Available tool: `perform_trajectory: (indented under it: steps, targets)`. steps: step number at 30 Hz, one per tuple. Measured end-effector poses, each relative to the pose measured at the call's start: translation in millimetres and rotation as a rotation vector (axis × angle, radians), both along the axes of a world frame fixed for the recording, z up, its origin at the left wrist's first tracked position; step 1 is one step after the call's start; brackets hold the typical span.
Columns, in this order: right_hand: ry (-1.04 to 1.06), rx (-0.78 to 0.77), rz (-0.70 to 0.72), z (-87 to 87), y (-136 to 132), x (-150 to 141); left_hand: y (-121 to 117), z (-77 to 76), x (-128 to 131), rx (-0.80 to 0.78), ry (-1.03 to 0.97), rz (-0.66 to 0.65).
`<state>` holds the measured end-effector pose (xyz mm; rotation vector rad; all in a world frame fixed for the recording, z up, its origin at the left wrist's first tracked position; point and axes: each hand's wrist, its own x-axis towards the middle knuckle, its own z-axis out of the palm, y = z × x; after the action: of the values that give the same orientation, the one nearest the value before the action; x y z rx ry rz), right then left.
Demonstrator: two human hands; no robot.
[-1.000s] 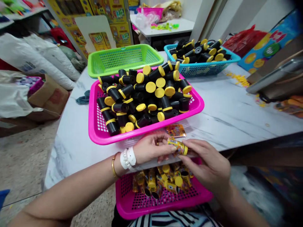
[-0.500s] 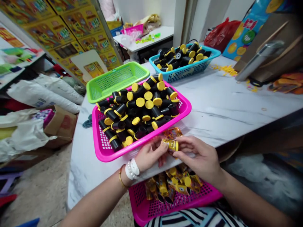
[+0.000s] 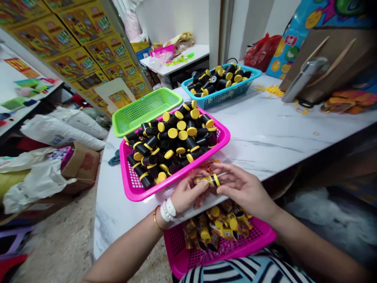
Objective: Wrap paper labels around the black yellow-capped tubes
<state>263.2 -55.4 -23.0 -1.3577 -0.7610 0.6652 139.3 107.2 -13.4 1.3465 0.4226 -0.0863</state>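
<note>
My left hand [image 3: 190, 190] is closed around a small black canister [image 3: 210, 180] with a yellow cap and a yellow printed sleeve, its capped end pointing right. Beside that cap my right hand [image 3: 241, 186] is held with thumb and fingers apart; whether a fingertip touches the cap I cannot tell. Behind the hands lies an orange printed wrapper [image 3: 209, 166], partly covered. A pink basket [image 3: 173, 184] heaped with bare black, yellow-capped canisters stands just beyond. Below the table edge, a second pink basket [image 3: 218, 257] holds several canisters in printed sleeves.
A green basket [image 3: 118, 125] and a blue basket [image 3: 224, 95] of black canisters stand at the back of the marble-patterned table [image 3: 259, 145]. On the right are yellow bits [image 3: 271, 91], a paper bag [image 3: 332, 59] and orange wrappers [image 3: 347, 101]. Sacks [image 3: 64, 129] and cartons fill the left.
The view has swung left. My right fingers, earlier around the canister's capped end, have spread off it, and a black band now shows beside the cap. My left hand keeps its hold.
</note>
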Motion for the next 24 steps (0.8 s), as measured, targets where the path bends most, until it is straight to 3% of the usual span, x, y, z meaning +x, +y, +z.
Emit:
perform_trajectory:
  steps: [3, 12, 18, 22, 24]
  targets:
    - [-0.224, 0.007, 0.021, -5.9, -6, 2, 0, -2.7, 1, -0.061, -0.047, -0.029]
    - [-0.574, 0.099, -0.088, -11.4, -5, 0, -2, -7.9, 0, -0.013, -0.26, 0.043]
    - [-0.214, 0.034, -0.134, -18.4, -3, -9, -2, -10.6, -1, 0.165, -0.343, 0.079]
    - [-0.27, 0.011, -0.129, -15.4, -8, -12, -2, -14.0, -1, 0.155, -0.403, 0.052]
    - [-0.217, 0.011, -0.161, -13.9, -8, -12, -1, -13.1, -1, 0.229, -0.454, 0.027]
